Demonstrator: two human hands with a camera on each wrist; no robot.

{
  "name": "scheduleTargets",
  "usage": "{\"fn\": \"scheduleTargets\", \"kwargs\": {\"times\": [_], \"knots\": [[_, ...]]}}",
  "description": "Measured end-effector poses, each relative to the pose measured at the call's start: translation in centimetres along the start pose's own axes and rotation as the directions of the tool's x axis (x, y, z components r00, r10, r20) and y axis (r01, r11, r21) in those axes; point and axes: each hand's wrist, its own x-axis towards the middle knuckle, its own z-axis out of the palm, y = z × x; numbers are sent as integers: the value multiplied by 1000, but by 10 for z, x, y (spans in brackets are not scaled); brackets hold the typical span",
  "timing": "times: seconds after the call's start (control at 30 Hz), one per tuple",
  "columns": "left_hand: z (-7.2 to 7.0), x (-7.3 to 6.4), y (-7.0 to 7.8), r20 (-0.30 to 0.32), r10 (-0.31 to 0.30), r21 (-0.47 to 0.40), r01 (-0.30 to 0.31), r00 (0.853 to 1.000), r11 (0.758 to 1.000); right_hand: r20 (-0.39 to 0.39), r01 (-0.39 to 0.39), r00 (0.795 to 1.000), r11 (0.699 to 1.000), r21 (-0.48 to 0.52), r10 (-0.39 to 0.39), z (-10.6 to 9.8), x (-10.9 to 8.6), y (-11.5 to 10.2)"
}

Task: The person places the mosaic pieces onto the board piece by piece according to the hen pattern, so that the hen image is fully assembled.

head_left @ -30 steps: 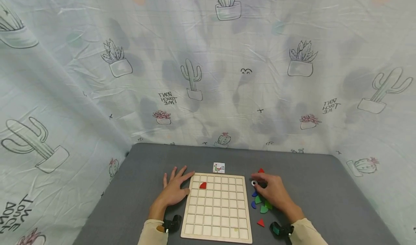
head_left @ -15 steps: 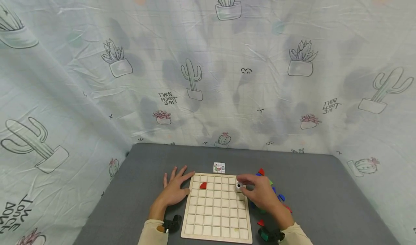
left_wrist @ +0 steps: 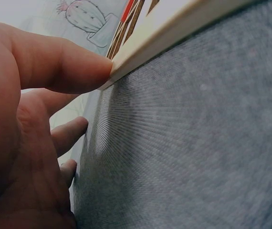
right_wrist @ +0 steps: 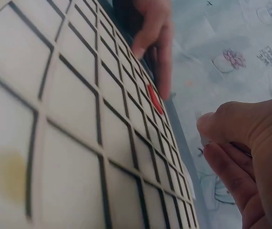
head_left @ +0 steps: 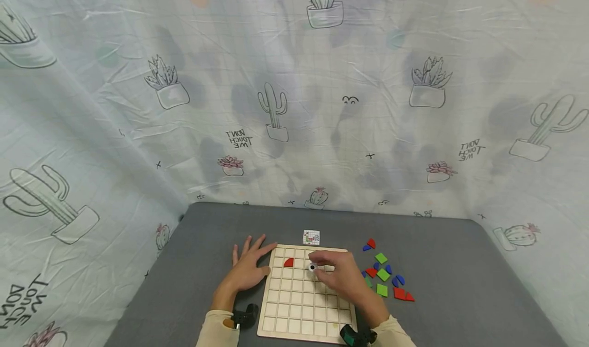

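Note:
A wooden grid board (head_left: 294,299) lies on the grey table, with a red quarter-circle piece (head_left: 289,262) in one of its upper left cells. My left hand (head_left: 247,271) rests spread at the board's left edge; in the left wrist view its thumb (left_wrist: 74,67) touches the board's side. Over the upper middle of the grid, my right hand (head_left: 340,275) pinches a small white piece with a black dot (head_left: 313,268) between thumb and fingertips. In the right wrist view that piece is mostly covered by the fingers (right_wrist: 226,133).
To the board's right lie several loose pieces: green squares (head_left: 382,290), blue half-round pieces (head_left: 399,279) and red pieces (head_left: 399,293). A small printed pattern card (head_left: 311,237) lies just beyond the board's far edge. A cactus-print curtain (head_left: 303,122) surrounds the table.
My right hand has carried the white dotted piece left, from the loose pieces to over the board's upper middle. More loose pieces are uncovered. My left hand has stayed in place.

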Motion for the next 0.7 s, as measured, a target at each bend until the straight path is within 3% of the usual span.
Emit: {"fn": "scheduleTargets", "kwargs": {"times": [0.23,0.47,0.7], "knots": [[-2,1,1,-13,17,-5,-17,1000,1000,64,-39,997,999,23,37,20,10,-7],[-2,1,2,-9,7,3,-7,1000,1000,114,26,993,999,46,-31,40,23,-10],[-2,0,3,-7,8,1,-8,1000,1000,152,70,987,996,-60,-60,51,30,-14]]}}
